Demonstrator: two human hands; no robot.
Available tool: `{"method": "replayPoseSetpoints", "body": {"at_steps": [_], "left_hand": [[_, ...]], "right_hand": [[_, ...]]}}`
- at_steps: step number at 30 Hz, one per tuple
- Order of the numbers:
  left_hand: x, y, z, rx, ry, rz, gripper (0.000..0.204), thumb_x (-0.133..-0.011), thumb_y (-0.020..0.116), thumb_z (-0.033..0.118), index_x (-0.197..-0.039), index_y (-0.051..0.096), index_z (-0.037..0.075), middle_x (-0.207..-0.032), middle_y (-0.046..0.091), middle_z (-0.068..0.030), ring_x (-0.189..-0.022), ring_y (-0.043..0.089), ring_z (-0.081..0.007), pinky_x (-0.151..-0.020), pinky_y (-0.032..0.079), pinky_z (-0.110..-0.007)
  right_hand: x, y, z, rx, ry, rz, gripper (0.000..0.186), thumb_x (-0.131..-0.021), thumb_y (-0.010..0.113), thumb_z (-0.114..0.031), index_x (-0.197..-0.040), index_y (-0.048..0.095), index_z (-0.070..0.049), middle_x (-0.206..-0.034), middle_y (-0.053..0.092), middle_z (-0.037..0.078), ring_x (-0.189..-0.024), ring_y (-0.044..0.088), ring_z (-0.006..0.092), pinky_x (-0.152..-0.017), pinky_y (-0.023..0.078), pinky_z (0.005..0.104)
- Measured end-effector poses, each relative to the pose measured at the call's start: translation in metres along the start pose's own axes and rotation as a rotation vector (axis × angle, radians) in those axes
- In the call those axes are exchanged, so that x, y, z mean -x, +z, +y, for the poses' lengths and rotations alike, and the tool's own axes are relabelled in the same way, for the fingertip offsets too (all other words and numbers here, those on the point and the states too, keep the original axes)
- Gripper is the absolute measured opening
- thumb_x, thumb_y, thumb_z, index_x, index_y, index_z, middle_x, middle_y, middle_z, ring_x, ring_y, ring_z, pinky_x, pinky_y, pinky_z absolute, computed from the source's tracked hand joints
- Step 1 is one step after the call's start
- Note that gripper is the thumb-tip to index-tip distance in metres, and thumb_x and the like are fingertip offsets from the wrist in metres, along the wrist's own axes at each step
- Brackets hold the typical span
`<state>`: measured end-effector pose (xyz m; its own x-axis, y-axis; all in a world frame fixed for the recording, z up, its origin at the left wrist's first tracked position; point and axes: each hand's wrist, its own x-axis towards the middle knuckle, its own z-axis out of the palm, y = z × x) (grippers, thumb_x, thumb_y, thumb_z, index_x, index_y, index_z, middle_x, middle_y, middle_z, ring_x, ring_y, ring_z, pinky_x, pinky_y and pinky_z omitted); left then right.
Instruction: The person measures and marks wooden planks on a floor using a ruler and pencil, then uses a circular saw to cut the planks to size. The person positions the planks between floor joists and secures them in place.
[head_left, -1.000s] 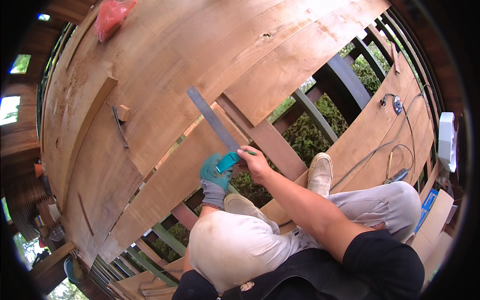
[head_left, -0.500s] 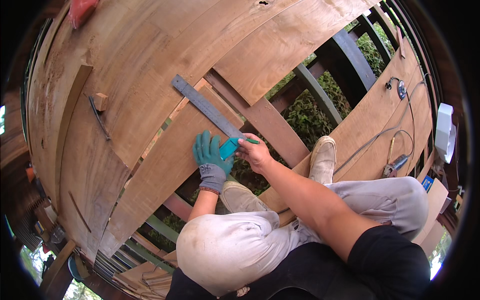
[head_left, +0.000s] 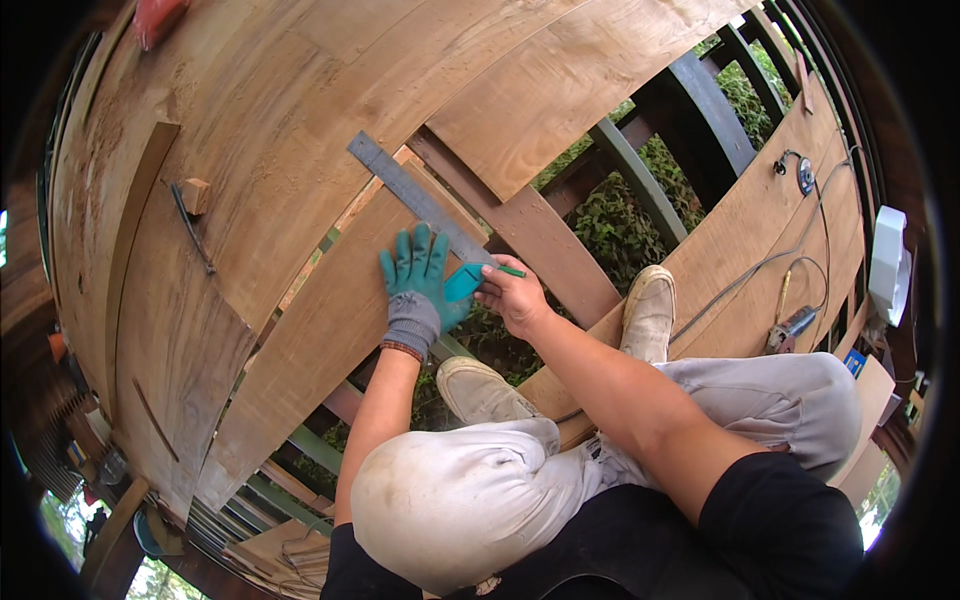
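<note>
A carpenter's square with a grey steel blade [head_left: 415,195] and a teal handle [head_left: 464,281] lies across a loose plank [head_left: 320,305]. My left hand [head_left: 420,275], in a teal-and-grey work glove, lies with its fingers spread on the plank, against the handle. My bare right hand [head_left: 515,298] is closed on a thin green pencil [head_left: 511,271] by the handle end of the blade. Its fingertips meet the handle's edge; whether they also grip it I cannot tell.
Open gaps between dark joists [head_left: 640,185] show greenery below. A power tool [head_left: 791,330] with a cord lies on the right-hand boards, near a small round device [head_left: 805,176]. A curved wood strip [head_left: 137,220] and a small block [head_left: 196,196] lie to the left. My shoes [head_left: 648,310] rest close by.
My left hand has shifted slightly upward, its fingers straighter and more spread, and more of its forearm shows. The right hand has moved slightly right with the pencil. The square's blade has shifted slightly.
</note>
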<state>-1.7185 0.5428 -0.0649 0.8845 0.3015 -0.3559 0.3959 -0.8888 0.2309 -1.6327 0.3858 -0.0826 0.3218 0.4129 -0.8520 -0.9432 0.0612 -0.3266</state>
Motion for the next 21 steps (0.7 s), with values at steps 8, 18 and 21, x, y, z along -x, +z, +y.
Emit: {"method": "replayPoseSetpoints", "body": {"at_steps": [8,18,21], "left_hand": [[-0.006,-0.004,0.005,-0.024,0.021,0.011,0.108,-0.07,0.074,0.059,-0.158,0.029,0.013,-0.169,0.011,-0.0145,-0.155,0.004,-0.0386,-0.121,-0.004,-0.061],[-0.011,-0.009,0.011,-0.09,0.005,-0.023,0.112,-0.071,0.073,0.062,-0.16,0.024,0.016,-0.169,0.008,-0.0134,-0.155,0.002,-0.0382,-0.121,-0.006,-0.062],[-0.011,-0.01,0.012,-0.078,-0.006,-0.031,0.113,-0.07,0.074,0.061,-0.16,0.023,0.016,-0.169,0.007,-0.0132,-0.155,0.002,-0.0384,-0.121,-0.006,-0.062]], "right_hand": [[-0.001,-0.002,-0.006,-0.02,-0.014,0.003,0.029,-0.096,0.065,-0.012,-0.122,0.054,-0.008,-0.101,0.067,0.003,-0.088,0.066,0.0166,-0.077,0.057,0.0331],[-0.004,-0.004,-0.006,-0.023,-0.015,0.042,0.031,-0.096,0.066,-0.013,-0.125,0.054,-0.007,-0.103,0.067,0.004,-0.089,0.067,0.0174,-0.078,0.057,0.0333],[-0.005,-0.005,-0.005,-0.012,-0.024,0.035,0.03,-0.096,0.066,-0.013,-0.124,0.056,-0.007,-0.103,0.067,0.004,-0.09,0.067,0.0179,-0.078,0.056,0.0333]]}}
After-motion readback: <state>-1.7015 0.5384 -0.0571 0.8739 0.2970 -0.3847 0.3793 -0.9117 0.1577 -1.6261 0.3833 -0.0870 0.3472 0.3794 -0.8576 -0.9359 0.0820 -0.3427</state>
